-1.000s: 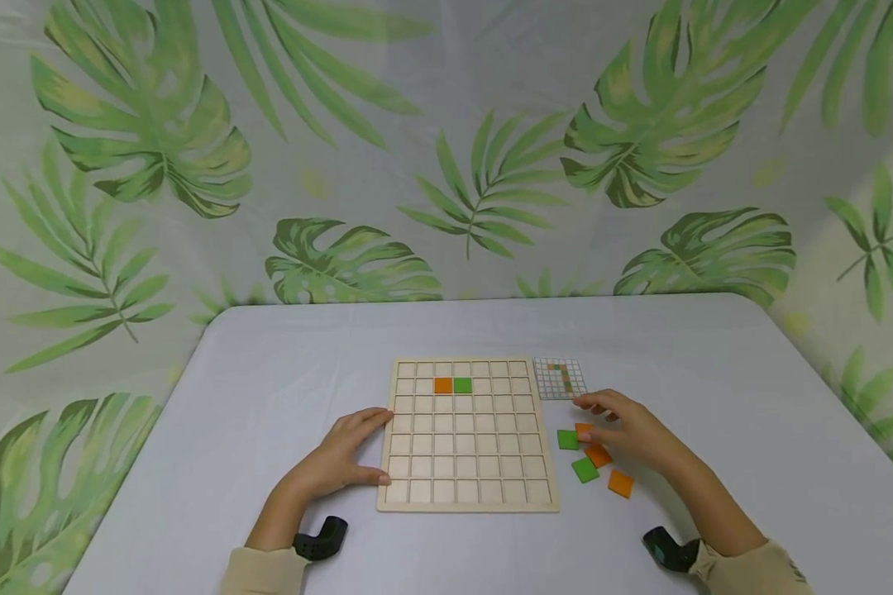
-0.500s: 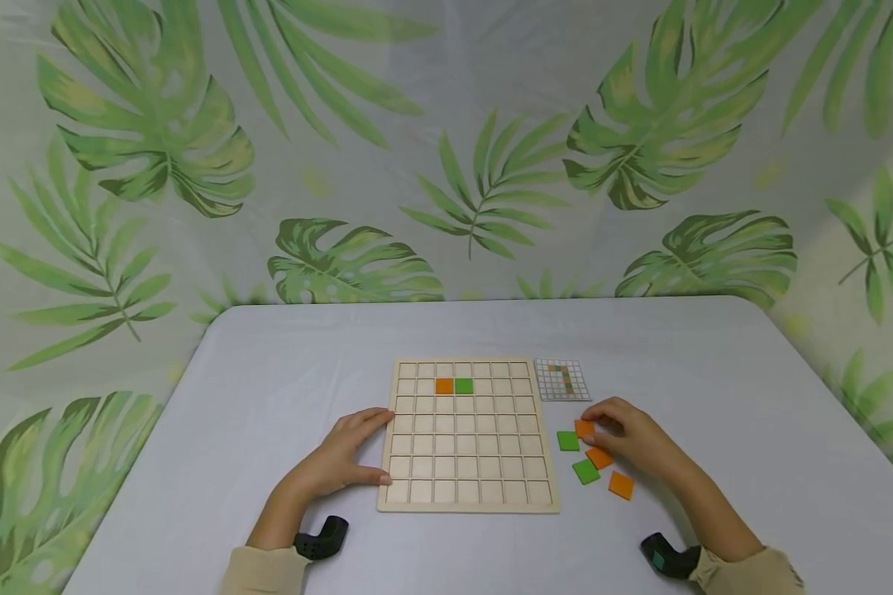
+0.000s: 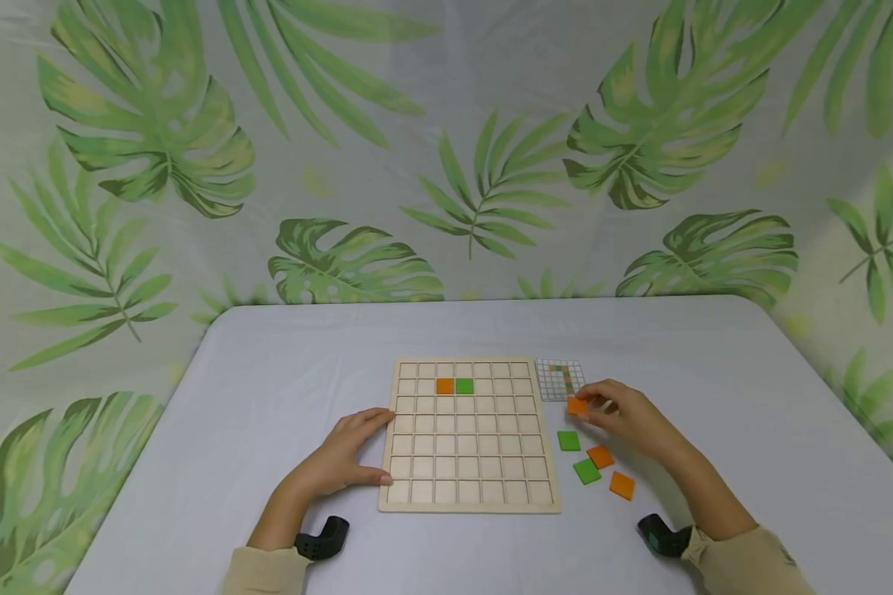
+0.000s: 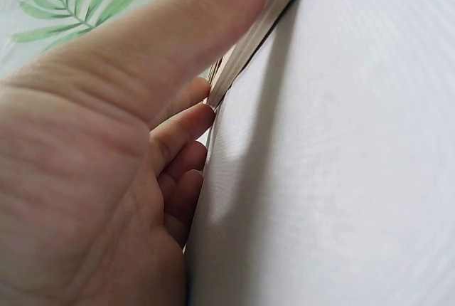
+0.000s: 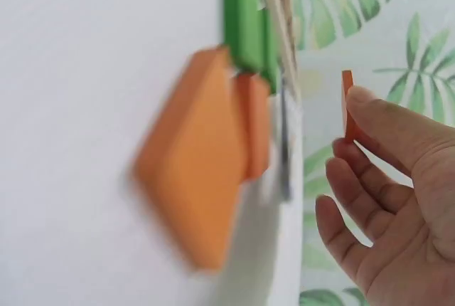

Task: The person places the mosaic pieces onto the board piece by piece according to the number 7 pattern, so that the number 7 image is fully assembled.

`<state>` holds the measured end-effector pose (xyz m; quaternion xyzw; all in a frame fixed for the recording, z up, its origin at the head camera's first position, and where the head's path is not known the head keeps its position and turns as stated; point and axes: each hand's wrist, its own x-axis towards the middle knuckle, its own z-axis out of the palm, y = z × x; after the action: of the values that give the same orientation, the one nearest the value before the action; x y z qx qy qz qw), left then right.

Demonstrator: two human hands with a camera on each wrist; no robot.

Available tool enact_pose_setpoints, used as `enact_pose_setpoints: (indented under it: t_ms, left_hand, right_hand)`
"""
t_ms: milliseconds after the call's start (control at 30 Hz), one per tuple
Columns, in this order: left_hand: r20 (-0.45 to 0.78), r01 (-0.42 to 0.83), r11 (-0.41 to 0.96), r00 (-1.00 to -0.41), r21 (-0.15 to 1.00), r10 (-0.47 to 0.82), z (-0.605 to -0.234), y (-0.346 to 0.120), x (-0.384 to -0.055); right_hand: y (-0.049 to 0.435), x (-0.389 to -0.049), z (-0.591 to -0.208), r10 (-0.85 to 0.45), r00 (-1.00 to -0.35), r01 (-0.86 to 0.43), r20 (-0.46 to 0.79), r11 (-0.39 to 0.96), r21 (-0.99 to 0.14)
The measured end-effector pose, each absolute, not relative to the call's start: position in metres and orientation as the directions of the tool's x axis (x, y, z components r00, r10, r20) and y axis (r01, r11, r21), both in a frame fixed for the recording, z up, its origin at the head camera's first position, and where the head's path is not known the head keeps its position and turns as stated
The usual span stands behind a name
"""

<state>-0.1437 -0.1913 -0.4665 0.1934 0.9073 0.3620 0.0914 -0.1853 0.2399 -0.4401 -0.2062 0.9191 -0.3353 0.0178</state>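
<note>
My right hand pinches an orange square tile between thumb and fingertips, beside the lower edge of a small pattern card. In the right wrist view that pinched tile is seen edge-on, off the table. My left hand rests against the left edge of a wooden grid board, thumb and fingers spread along it. Two tiles lie side by side in the board's second row from the top: an orange tile and a green tile.
Right of the board lie a green tile, another green tile, an orange tile and a further orange tile. A white cloth covers the table, with a leaf-patterned backdrop behind it.
My right hand has taken hold of the upper orange tile from the loose group and lifted it away toward the card. The left hand and the board have stayed in place.
</note>
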Motion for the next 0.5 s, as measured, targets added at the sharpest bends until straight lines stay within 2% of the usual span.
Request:
enact_pose_setpoints:
  t_ms: [300,500]
  left_hand:
    - [-0.029,0.286,0.66,-0.906,0.695,0.423,-0.466,-0.191,-0.144]
    - [-0.027,0.289,0.665,-0.906,0.688,0.421,-0.466,-0.191,-0.144]
  right_hand:
    - [0.192,-0.215,-0.422,-0.476,-0.842,-0.518,0.254,0.579,-0.63]
    - [0.156,-0.233,-0.426,-0.514,-0.816,-0.544,0.267,0.523,-0.656]
